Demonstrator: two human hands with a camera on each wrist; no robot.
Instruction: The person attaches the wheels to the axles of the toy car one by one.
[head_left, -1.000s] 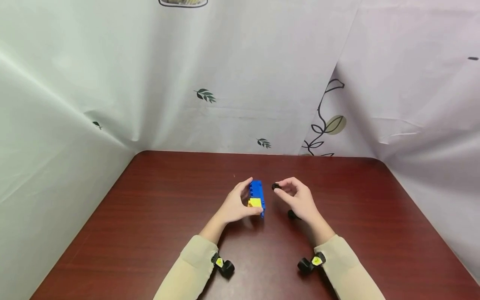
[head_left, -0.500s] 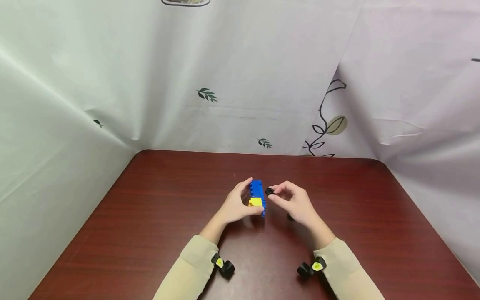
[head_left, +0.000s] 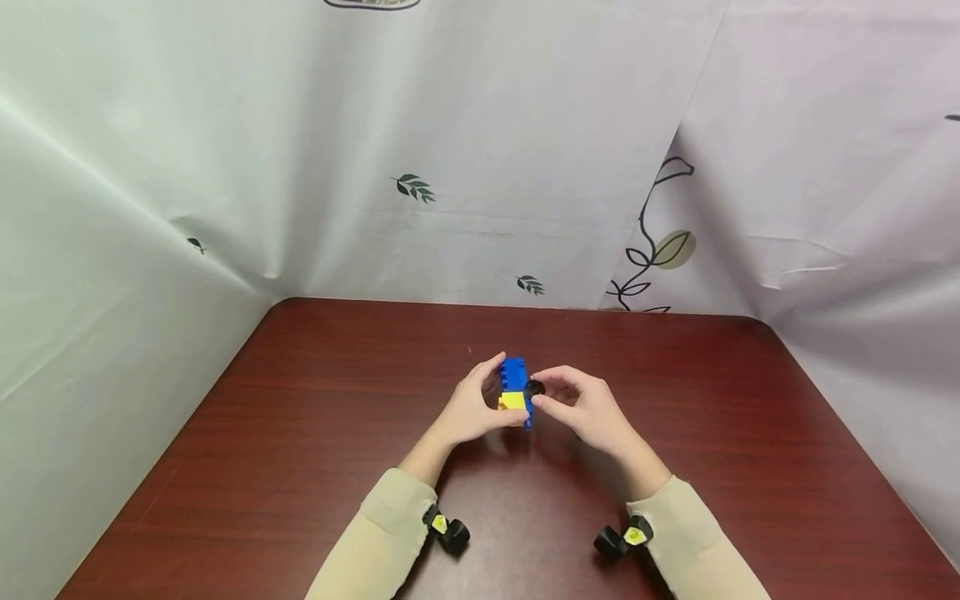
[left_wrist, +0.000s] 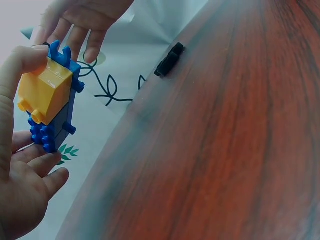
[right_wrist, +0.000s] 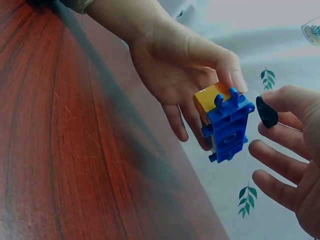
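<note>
My left hand point(head_left: 470, 410) grips a blue toy base point(head_left: 514, 374) by its ends, a yellow block point(head_left: 512, 401) fixed on it near the thumb. In the right wrist view the base's underside point(right_wrist: 229, 135) shows, with short pegs along its sides and a forked hook at one end. My right hand point(head_left: 592, 409) pinches a small black wheel point(right_wrist: 266, 112) between thumb and finger, close to the base's right side; whether they touch, I cannot tell. The left wrist view mostly hides this wheel.
On the reddish-brown table point(head_left: 315, 433) lie black parts point(left_wrist: 169, 60), seen in the left wrist view beyond the hands. A pale cloth point(head_left: 480, 150) with printed leaves hangs behind the table. Black wrist devices point(head_left: 453, 537) sit on both sleeves.
My right hand has moved left with the black wheel, from a gap away to right beside the blue base. The left hand has stayed almost still, holding the base.
</note>
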